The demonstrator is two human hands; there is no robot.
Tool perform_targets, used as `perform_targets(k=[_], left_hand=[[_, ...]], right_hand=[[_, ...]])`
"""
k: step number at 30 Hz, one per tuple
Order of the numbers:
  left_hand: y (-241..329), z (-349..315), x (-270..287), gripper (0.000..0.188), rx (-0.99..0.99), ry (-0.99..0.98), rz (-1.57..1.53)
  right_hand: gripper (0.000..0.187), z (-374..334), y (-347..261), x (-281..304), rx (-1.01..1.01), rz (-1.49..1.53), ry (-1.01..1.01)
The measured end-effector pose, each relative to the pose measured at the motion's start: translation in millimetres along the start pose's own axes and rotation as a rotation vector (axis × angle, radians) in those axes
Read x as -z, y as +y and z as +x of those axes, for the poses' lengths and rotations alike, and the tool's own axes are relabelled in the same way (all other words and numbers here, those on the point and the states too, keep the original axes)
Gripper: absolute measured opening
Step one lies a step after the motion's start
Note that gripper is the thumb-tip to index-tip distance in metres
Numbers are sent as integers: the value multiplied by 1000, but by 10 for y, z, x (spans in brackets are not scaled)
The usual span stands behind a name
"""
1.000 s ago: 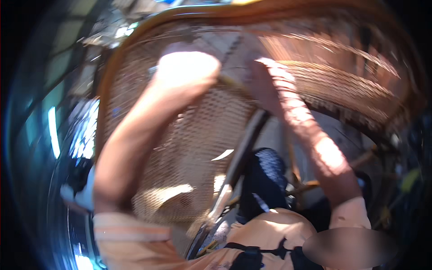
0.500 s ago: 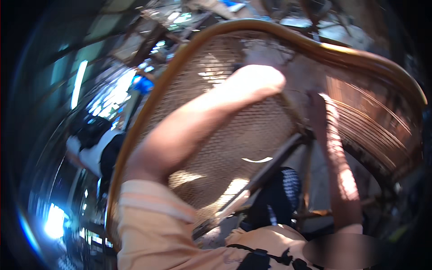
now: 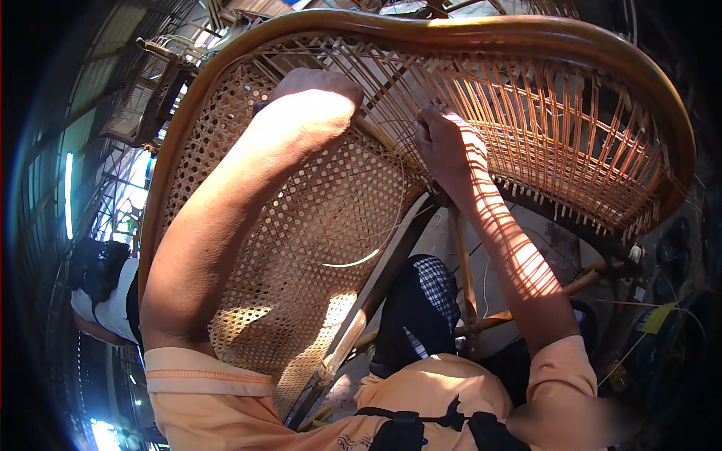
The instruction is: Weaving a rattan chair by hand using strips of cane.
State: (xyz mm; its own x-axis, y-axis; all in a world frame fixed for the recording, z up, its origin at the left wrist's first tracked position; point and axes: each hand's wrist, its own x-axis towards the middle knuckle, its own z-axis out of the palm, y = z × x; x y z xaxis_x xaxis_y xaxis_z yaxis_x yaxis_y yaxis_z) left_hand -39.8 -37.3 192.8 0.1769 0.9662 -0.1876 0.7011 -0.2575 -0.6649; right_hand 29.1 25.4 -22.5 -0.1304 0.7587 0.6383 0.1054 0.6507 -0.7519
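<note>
In front of me is a large rattan chair frame [image 3: 481,31] with a curved, glossy brown rim. Woven cane mesh [image 3: 301,218] fills its left part, and thin reddish rattan strands [image 3: 556,120] fan across the right part. My left hand [image 3: 316,86] is closed over the upper mesh, its fingers mostly turned away; a small dark thing shows at its edge, too little to name. Beside the fanned strands my right hand [image 3: 445,139] is closed with bent fingers at a strand. Whether the strand is pinched is hard to see. A loose pale cane strip [image 3: 353,263] curls down over the mesh.
A dark wooden rail [image 3: 398,248] and bamboo legs [image 3: 465,278] run below the weave, close to my knee. At the far left a person in a white top [image 3: 113,297] is bent over. Another rattan piece [image 3: 147,94] stands behind, upper left. Sunlight falls in patches.
The view has steadied and shifted, so the chair sits lower and further left. Both hands remain at the weave, the left now further left in the picture and the right closer to the middle.
</note>
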Motion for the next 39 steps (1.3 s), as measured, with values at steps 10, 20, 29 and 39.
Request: perform_targets(k=[10,20,29,39], left_hand=[[-79,-80,-90,16,-134,169,-31],[58,11,-43,14,-75,58,149],[148,93,-11,10,-75,-11,249],[-150,-114,-146,12,-267,326,-176]], right_hand=[[4,34,-106,74,-19,5,-42],[4,19,-194,-181,-120,-76,38],[5,-8,-67,-189,-30,28,107],[7,-2,-119,-262,83,-21,239]])
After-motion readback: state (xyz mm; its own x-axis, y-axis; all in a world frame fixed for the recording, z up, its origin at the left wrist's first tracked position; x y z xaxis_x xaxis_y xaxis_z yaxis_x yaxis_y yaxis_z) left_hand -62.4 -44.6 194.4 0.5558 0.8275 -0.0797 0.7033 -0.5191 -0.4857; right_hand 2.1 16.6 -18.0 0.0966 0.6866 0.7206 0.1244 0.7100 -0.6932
